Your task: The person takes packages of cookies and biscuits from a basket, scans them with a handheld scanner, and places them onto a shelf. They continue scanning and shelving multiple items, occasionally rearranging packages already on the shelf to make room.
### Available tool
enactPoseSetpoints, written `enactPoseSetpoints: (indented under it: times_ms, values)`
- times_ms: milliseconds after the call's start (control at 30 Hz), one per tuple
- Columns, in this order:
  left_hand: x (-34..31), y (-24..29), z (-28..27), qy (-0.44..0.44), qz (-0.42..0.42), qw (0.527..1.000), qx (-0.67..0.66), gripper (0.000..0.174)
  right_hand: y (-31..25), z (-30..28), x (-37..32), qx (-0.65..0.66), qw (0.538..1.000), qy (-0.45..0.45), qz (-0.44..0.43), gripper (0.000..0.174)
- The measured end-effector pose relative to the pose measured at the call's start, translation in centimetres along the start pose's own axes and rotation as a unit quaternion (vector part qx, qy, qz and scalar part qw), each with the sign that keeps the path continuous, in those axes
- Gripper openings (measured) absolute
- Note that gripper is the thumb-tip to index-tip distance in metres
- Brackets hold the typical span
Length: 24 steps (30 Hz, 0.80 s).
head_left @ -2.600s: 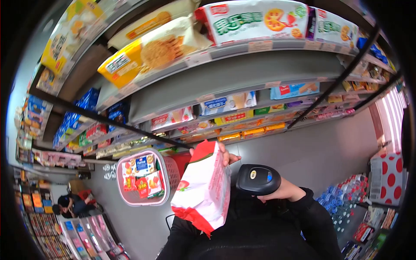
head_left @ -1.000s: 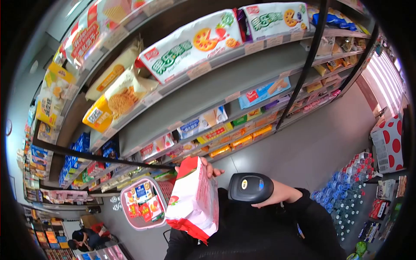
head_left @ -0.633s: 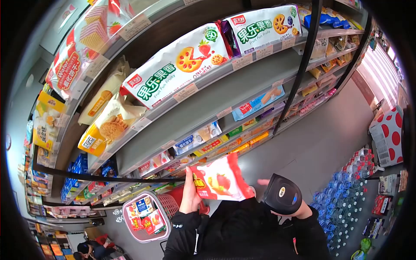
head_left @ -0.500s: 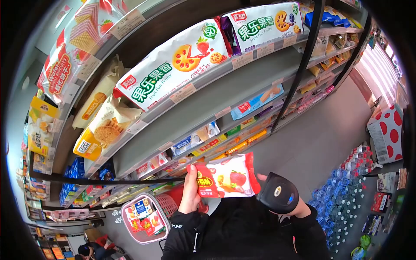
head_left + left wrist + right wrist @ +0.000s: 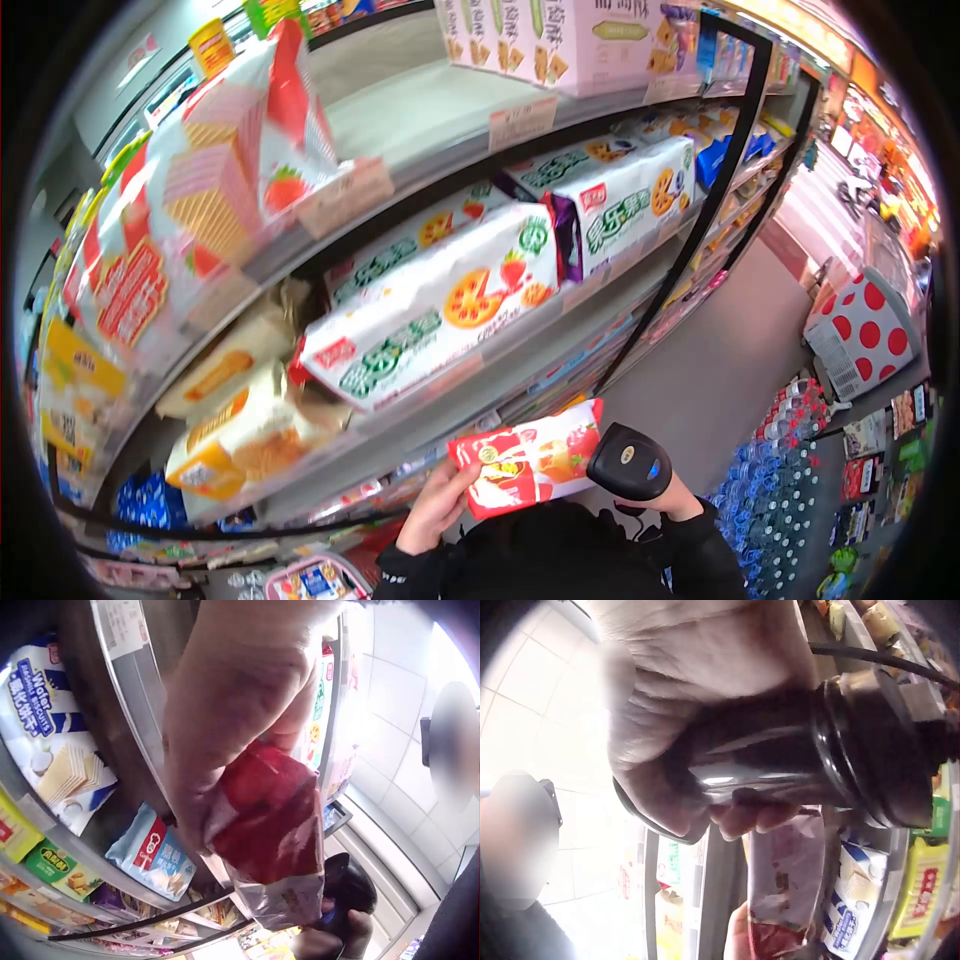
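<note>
In the head view my left hand (image 5: 440,505) grips the left end of a red and white strawberry biscuit packet (image 5: 540,460), thumb on its printed front. My right hand (image 5: 680,498) holds a black barcode scanner (image 5: 628,462), whose head overlaps the packet's right end in this view. From the left wrist, the packet's red end (image 5: 270,802) sits under my fingers, with the scanner (image 5: 352,885) beyond its pale end. The right wrist view shows fingers curled round the scanner's handle (image 5: 772,761); the packet (image 5: 784,870) appears behind it.
A shelf rack with biscuit packs (image 5: 450,305) and a wafer bag (image 5: 200,190) stands close ahead. A pink basket (image 5: 320,578) with packets is at the lower left. Bottles (image 5: 770,490) and a red-dotted box (image 5: 862,335) stand on the right. A cable (image 5: 885,660) runs near the scanner.
My left hand has turned the packet from its side to its printed front. The scanner has come against its right end in view. My head view has tilted up, so the basket sits lower.
</note>
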<state>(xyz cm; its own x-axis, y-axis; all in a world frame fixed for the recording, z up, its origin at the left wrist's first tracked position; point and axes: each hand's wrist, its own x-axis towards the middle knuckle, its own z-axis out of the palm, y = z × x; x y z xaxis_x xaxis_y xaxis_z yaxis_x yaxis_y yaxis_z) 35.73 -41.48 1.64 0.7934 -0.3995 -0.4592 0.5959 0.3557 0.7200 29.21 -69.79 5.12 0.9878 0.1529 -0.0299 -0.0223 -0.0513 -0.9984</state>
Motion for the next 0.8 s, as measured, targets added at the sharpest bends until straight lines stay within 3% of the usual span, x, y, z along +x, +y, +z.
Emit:
enactPoseSetpoints:
  times_ms: [67, 233, 300, 400, 667, 733, 800]
  values:
    - [0.6, 0.8, -1.3, 0.007, -0.014, 1.0, 0.005, 0.035, -0.4, 0.0, 1.0, 0.005, 0.999, -0.006, 0.048, 0.062]
    - [2.6, 2.4, -2.1, -0.007, 0.003, 0.999, -0.035, 0.034, 0.4, -0.2, 2.3, -0.004, 0.999, 0.018, 0.046, 0.065]
    - [3.5, 2.7, -2.2, -0.026, -0.004, 0.999, -0.042, 0.034, 1.1, -0.5, 2.0, 0.043, 0.994, 0.043, 0.094, 0.066]
    - [4.6, 2.9, -1.4, -0.021, -0.004, 0.998, -0.054, 0.037, 1.5, -1.0, 2.3, 0.047, 0.99, 0.085, 0.1, 0.067]
    - [8.2, 3.2, 3.0, 0.028, 0.044, 0.996, -0.069, 0.041, 3.2, -5.6, 5.1, 0.068, 0.991, 0.115, 0.017, 0.072]
    - [9.6, 3.4, 4.2, 0.091, 0.029, 0.99, -0.106, 0.038, 3.8, -7.8, 5.7, 0.087, 0.99, 0.11, 0.016, 0.073]
    - [11.4, 3.7, 6.3, 0.086, 0.061, 0.989, -0.108, 0.03, 4.3, -10.3, 6.0, 0.076, 0.992, 0.102, 0.005, 0.074]
